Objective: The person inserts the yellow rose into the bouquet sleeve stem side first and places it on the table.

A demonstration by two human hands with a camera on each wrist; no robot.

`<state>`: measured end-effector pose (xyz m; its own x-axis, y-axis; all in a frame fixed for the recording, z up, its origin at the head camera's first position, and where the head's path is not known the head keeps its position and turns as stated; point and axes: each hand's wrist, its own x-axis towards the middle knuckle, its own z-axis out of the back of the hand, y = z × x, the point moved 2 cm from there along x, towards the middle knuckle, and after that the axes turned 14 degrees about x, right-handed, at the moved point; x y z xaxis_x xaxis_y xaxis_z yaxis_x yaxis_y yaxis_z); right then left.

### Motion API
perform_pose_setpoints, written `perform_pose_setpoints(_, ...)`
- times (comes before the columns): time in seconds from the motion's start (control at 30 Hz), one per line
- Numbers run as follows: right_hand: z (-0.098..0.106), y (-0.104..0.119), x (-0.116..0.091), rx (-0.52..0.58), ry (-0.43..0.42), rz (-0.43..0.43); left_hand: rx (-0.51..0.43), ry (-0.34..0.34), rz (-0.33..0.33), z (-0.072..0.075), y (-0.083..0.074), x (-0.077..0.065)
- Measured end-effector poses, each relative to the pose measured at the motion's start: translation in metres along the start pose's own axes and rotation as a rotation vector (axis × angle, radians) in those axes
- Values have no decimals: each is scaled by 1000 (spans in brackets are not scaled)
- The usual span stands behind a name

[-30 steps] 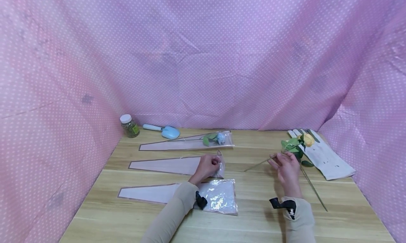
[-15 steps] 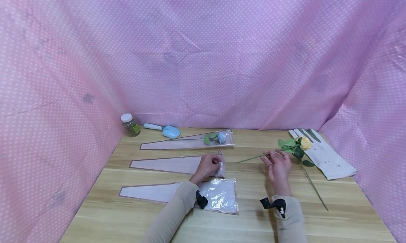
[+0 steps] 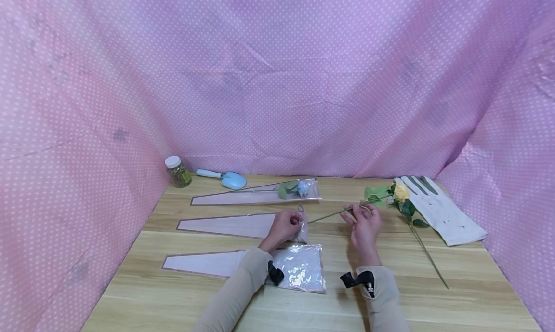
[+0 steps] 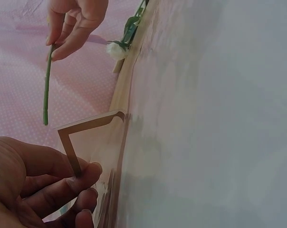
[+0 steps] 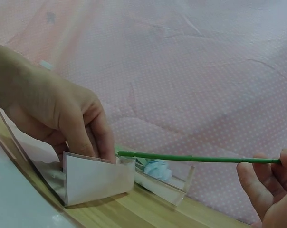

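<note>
Pink cloth [image 3: 277, 81] with little white dots hangs behind and beside a table [image 3: 143, 293] that looks like pale wood. We see the left hand [image 3: 284, 228] at the wide end of the middle bag [image 3: 225, 225], which is see-through with a brown rim. Its thumb and finger pinch the lip, and the mouth stands up a bit. The right hand [image 3: 366, 228] pinches the long green stem [image 3: 327, 216] of a yellow rose [image 3: 401, 192], with the other fingers loose. The stem is up in the air, and its end is just beside the mouth of the middle bag; we cannot tell if they touch. The rose's bloom is on the other side, near a white glove [image 3: 453, 219]. A second flower [image 3: 407, 209] with dark leaves lies by the glove. The near bag [image 3: 299, 269] lies flat, partly under the left arm. In the far bag [image 3: 212, 199] we see a blue rose [image 3: 302, 189]. Behind that bag lies a light blue trowel [image 3: 233, 180], and beside the trowel, in the far left corner, stands a jar [image 3: 179, 175] with a white lid
</note>
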<state>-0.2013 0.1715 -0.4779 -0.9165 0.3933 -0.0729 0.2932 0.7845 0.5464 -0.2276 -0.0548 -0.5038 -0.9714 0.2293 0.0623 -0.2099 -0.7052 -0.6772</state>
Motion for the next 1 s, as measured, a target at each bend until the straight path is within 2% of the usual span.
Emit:
perform_pose_setpoints(0.37, -7, -8, -1, -94, 2, 46, 4, 27, 13, 1, 0, 0)
perform_pose_setpoints(0.7, -8, -7, -2, -192, 15, 139, -34, 26, 24, 1, -4, 1)
perform_pose_setpoints(1.0, -7, -14, -3, -194, 32, 177, -36, 21, 14, 0, -8, 2)
